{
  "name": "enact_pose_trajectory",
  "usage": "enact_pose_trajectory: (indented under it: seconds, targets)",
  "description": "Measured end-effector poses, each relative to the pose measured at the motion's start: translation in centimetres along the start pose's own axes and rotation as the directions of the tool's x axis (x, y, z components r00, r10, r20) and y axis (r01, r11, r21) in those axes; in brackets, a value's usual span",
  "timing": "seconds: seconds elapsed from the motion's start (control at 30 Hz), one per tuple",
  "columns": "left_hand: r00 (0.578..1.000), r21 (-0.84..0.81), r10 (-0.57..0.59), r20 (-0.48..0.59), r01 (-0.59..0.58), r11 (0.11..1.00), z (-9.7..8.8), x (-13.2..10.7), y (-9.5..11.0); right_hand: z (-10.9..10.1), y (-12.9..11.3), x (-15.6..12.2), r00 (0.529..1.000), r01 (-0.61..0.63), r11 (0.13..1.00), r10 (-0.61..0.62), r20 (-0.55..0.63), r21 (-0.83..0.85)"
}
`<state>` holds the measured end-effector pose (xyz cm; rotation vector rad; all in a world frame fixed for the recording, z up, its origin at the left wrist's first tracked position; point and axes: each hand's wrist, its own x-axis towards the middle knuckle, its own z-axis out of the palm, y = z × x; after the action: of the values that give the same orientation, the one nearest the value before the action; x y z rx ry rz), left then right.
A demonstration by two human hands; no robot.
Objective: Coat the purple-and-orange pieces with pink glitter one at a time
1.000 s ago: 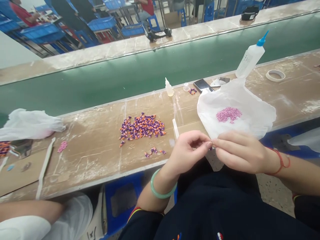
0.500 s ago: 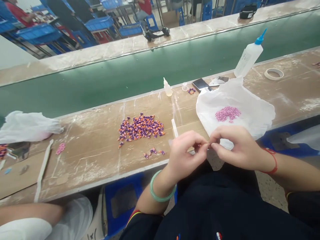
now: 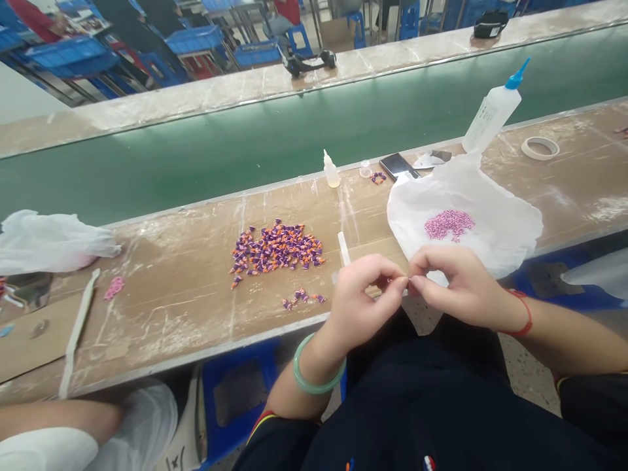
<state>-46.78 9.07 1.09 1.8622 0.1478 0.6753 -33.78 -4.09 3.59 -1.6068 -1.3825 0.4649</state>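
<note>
My left hand (image 3: 367, 297) and my right hand (image 3: 454, 286) meet fingertip to fingertip in front of the table edge, both pinched closed. Something tiny and reddish shows at the left fingers; its kind is too small to tell, and what the right fingertips grip is hidden. Beyond my right hand lies a white sheet (image 3: 505, 226) bearing a heap of small pink beads (image 3: 449, 224). Left of my hands is a pile of purple and orange pieces (image 3: 279, 247), with several more loose pieces (image 3: 301, 297) nearer the edge. A white strip (image 3: 343, 247) lies just behind my left hand.
At the table's back edge stand a small dropper bottle (image 3: 331, 171), a phone (image 3: 398, 166) and a large blue-tipped bottle (image 3: 493, 111). A tape roll (image 3: 540, 148) lies at right. Another person's arm (image 3: 59, 418) is at lower left, near a white plastic bag (image 3: 53, 242).
My right hand has shifted very slightly left, and the fingertips stay pinched together. The view has moved a little; the items on the table look unchanged.
</note>
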Motion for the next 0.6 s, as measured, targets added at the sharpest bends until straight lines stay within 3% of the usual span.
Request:
enact_pose_trajectory:
  seconds: [0.17, 0.3, 0.43, 0.6]
  targets:
    - [0.988, -0.249, -0.151, -0.043, 0.136, 0.959, -1.2, -1.0, -1.5, -0.3, 0.1, 0.8, 0.994, 0.027, 0.999, -0.03, 0.102, 0.03]
    - [0.95, -0.37, -0.293, -0.11, 0.235, 0.899, -2.3, -2.7, -3.4, -0.6, 1.5, 2.2, 0.969, 0.115, 0.988, -0.088, 0.232, -0.107]
    - [0.923, -0.389, -0.365, -0.118, 0.295, 0.873, -3.1, -4.7, -5.3, 0.0, 3.6, 4.4, 0.886, 0.158, 0.903, 0.049, 0.462, -0.399]
    - [0.851, -0.388, -0.506, -0.143, 0.422, 0.819, -3.3, -6.7, -6.6, 2.0, 4.4, 6.7, 0.757, 0.312, 0.677, 0.248, 0.605, -0.667]
